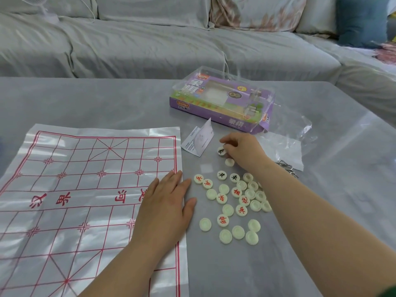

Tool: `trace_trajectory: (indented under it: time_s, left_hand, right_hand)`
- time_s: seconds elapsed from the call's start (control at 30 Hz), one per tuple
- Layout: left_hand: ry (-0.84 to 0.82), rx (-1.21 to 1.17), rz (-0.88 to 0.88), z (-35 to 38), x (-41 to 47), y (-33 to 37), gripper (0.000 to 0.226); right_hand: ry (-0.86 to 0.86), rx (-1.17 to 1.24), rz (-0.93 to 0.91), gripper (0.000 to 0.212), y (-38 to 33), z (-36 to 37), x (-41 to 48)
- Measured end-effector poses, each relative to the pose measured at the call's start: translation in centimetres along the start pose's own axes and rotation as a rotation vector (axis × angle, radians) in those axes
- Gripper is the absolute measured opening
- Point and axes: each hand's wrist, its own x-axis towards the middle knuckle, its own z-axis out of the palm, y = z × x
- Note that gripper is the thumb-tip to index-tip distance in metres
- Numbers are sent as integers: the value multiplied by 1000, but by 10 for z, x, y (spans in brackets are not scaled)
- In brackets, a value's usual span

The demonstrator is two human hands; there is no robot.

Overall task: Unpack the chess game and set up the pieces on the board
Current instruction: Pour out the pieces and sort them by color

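Grey table: right hand pinches black-marked piece; forearm hides some pieces.

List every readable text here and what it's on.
"象棋": purple box, top and side.
"汉界", "河": board, in red; left hand partly covers the next character.
"兵": far-left piece.
"相": red-marked piece.
"帅": nearer red piece.
"象": black-marked piece, pinched by right hand.
Leaflet, box small print: too small.
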Motion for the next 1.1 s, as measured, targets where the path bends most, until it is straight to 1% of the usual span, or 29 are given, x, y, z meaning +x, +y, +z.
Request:
trace_trajectory:
  time_s: [0.07, 0.13, 0.17, 0.2, 0.27, 0.33, 0.4, 0.43, 0.57, 0.67, 0.7, 0.8, 0.87, 1.03, 1.1]
  left_hand:
    - [-51, 29, -4, 1, 1, 0, 64]
    - [-28, 36, 12, 1, 1, 0, 55]
    - [-47, 8, 11, 0, 1, 1, 59]
    - [-48, -19, 9, -1, 0, 2, 67]
    - [5, -49, 17, 1, 0, 0, 84]
    - [34, -62, 14, 0, 0, 2, 85]
    - [18, -40, 14, 0, 0, 2, 75]
    - [8, -33, 11, 0, 0, 1, 74]
    - [-24, -46, 21, -2, -1, 3, 92]
    - [-42, -35, 16, -3, -1, 3, 82]
    - [-37, -25, 20, -3, -1, 3, 77]
    - [35, 36, 42, -1, 0, 0, 50]
    - [56, 63, 37, -3, -2, 1, 42]
    - [67, 12, 90, -6, -2, 0, 40]
    - [34, -83, 78, -14, -3, 2, 53]
  right_hand:
    - [-22, 2, 9, 28, 0, 0, 0]
    - [-29, 19, 32, 26, 0, 0, 0]
    - [-30, 32, 41, 26, 0, 0, 0]
    - [-30, 28, 40, 25, 0, 0, 0]
    - [-35, -28, 29, 25, 1, 2, -1]
    - [-17, -44, 37, 26, 1, 3, -5]
    - [3, -34, 45, 28, 0, 2, -8]
    - [6, -32, 46, 29, 0, 1, -10]
    - [-3, -40, 31, 28, 5, -3, -23]
    - [3, -58, 20, 28, 10, -6, -36]
    - [12, -74, 7, 28, 12, -6, -41]
    - [23, -164, -45, 26, 17, -2, -56]
    - [12, -211, -54, 26, 19, 2, -65]
    - [2, -250, -68, 28, 15, 7, -72]
    - [-1, -270, -95, 31, 9, 12, -69]
